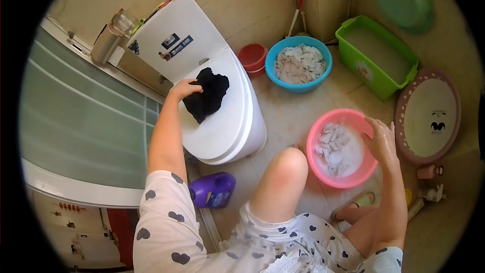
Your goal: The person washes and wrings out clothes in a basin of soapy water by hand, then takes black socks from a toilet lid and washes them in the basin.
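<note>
Pinching the black cloth at its nine o'clock edge, the left hand has its fingers closed over the white toilet lid, toward ten o'clock. The right hand is at the two o'clock rim of the pink basin, toward four — fingers parted, grip impossible to tell — beside whitish cloth.

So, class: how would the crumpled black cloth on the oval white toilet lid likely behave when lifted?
The crumpled black cloth would likely sag floppily, given its soft folds and uneven edge. It's probably light, covering only part of the white toilet lid, though wetness, which adds weight, can't be judged.
</note>
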A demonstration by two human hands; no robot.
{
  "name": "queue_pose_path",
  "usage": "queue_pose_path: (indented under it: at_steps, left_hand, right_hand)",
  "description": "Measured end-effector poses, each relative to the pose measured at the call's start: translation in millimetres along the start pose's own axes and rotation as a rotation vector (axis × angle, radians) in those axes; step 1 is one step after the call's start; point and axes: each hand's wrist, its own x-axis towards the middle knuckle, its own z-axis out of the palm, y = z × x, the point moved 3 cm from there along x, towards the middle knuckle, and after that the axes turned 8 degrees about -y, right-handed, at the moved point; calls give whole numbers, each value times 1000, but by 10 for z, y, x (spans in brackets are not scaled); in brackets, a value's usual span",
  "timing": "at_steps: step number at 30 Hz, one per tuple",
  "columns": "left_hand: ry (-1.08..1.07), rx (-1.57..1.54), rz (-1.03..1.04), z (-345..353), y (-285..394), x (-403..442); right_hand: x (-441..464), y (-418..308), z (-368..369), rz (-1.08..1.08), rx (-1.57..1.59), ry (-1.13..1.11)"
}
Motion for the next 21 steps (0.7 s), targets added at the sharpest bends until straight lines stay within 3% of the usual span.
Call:
queue_pose_path:
  at_steps: [3, 6, 8, 9, 14, 17, 20, 21]
  left_hand:
    - [285, 16, -3, -187, -33, -259]
    - [419, -76, 159, -478, 176, -587]
    - [296, -276, 280, -521, 665, -1030]
    - [262, -182, 317, -629, 790, -1102]
    - [-26, -329, 552, -431, 1850, -1601]
    - [-357, -511, 675, 184, 2496, -1862]
    - [-580, -404, 693, 915, 2944, -1673]
    - [-525, -341, 667, 1122, 2896, -1213]
  right_hand:
    - [16, 36, 10, 0, 5, 1]
    - [10, 49, 4, -1, 27, 3]
    - [0, 56, 41, -19, 34, 9]
    - [-10, 61, 44, -28, 37, 13]
    - [-64, 180, -6, -5, 56, -83]
    - [-159, 354, 40, -52, 342, -163]
    - [-212, 337, 110, -133, 587, -212]
    - [-213, 302, 173, -185, 643, -181]
